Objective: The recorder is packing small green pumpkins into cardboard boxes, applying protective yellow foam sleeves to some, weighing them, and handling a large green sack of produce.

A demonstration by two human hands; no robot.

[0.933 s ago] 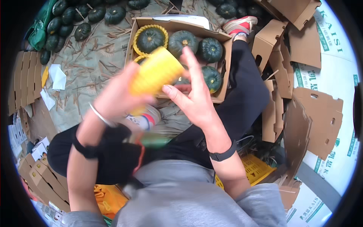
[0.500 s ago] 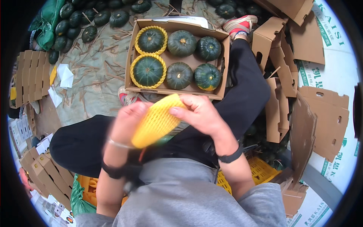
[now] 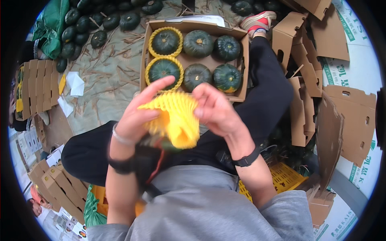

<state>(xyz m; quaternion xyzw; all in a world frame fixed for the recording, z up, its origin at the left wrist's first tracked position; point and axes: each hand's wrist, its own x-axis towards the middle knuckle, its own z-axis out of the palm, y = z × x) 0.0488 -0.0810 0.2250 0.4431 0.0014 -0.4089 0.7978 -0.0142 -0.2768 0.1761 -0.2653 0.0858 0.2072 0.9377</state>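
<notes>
A yellow foam net sleeve [image 3: 177, 116] is held up over my lap, its lower end folded and drooping. My right hand [image 3: 217, 110] pinches its right edge between thumb and fingers. At its left edge is my left hand [image 3: 138, 110], with thumb and index finger spread apart; the net's edge lies by the thumb. Beyond my hands stands a shallow cardboard box [image 3: 245, 60] of dark green squashes. The two left ones, a far squash [image 3: 165, 41] and a near squash [image 3: 161, 68], wear yellow nets. Bare squashes [image 3: 198, 43] fill the middle and right; my hands partly cover the near row.
Loose squashes [image 3: 110, 22] lie on the ground cloth at the far left, by a green sack [image 3: 56, 32]. Folded cartons [image 3: 301, 68] crowd the right side. A yellow crate [image 3: 285, 176] sits by my right hip. Stacked cartons [image 3: 60, 184] stand at the lower left.
The foam net has turned from a flat, slanted sleeve to a bunched, partly opened shape with its end hanging down. My left hand's fingers have spread. The view has shifted slightly.
</notes>
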